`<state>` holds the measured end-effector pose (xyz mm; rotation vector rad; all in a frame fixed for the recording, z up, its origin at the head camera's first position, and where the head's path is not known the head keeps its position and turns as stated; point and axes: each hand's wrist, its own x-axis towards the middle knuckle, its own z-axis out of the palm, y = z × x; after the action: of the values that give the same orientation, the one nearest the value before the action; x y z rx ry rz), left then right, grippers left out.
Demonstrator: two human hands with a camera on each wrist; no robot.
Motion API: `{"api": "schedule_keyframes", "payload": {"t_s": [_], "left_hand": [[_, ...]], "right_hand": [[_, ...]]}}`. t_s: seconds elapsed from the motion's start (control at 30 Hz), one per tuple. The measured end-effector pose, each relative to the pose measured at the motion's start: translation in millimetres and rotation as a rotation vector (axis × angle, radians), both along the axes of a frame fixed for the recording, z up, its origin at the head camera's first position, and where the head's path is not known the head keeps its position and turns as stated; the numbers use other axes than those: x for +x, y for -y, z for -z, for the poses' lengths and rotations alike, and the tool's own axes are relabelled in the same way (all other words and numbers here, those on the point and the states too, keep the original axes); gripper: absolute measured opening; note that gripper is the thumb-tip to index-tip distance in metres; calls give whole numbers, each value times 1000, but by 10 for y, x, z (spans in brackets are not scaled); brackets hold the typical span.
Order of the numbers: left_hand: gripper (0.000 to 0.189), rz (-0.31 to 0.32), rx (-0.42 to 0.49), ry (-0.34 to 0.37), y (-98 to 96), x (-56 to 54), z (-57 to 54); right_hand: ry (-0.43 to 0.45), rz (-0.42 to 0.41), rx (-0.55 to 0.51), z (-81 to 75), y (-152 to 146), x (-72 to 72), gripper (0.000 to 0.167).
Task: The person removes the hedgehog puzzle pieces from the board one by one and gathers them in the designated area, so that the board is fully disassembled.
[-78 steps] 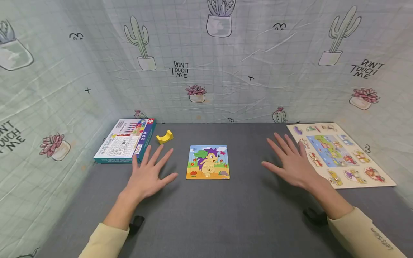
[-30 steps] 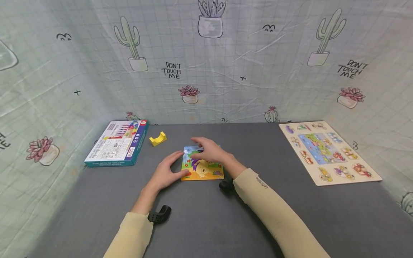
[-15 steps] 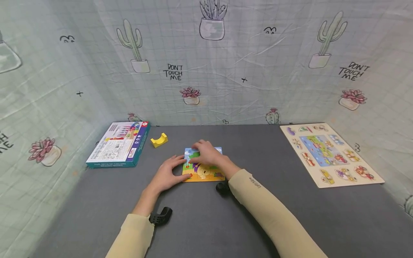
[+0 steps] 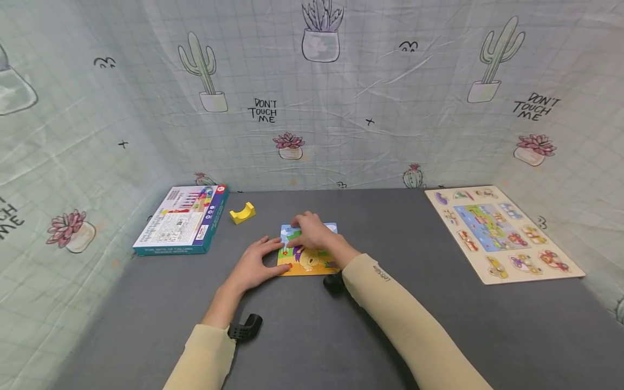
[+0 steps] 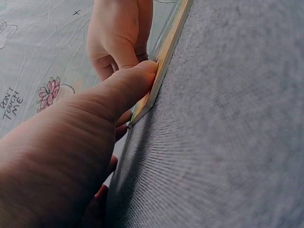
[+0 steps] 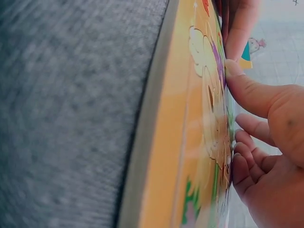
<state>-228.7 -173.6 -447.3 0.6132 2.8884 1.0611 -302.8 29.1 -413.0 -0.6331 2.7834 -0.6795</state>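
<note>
A square picture puzzle (image 4: 309,261) of a hedgehog lies flat on the grey table, its pieces set in the board. My left hand (image 4: 249,265) is at its left side, thumb pressing the near left corner and the other fingers spread along the edge. Over the upper left part of the picture, my right hand (image 4: 316,232) touches the surface with bent fingertips and thumb. In the right wrist view, the thumb (image 6: 249,90) and fingers stand apart on the puzzle, next to the left hand (image 6: 241,28). The right hand hides some of the hedgehog.
A teal-edged box (image 4: 180,219) lies at the back left, with a yellow curved block (image 4: 242,213) beside it. At the right rests a wooden peg puzzle board (image 4: 504,235). A printed cloth (image 4: 341,146) rises behind the table.
Both hands came in from the sides to the hedgehog puzzle. The right hand has lowered onto its upper left part; the left thumb has settled on the near corner. The last half second shows little movement.
</note>
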Motion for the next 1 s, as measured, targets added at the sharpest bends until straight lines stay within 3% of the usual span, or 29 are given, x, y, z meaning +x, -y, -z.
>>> {"api": "schedule_keyframes", "payload": {"t_s": [0.43, 0.67, 1.0], "left_hand": [[67, -12, 2, 6, 2, -17, 19], [68, -11, 6, 14, 0, -18, 18], [68, -6, 4, 22, 9, -26, 24]], "right_hand": [[3, -6, -52, 35, -17, -21, 56], [14, -11, -138, 57, -29, -29, 52], [5, 17, -342, 63, -94, -36, 23]]}}
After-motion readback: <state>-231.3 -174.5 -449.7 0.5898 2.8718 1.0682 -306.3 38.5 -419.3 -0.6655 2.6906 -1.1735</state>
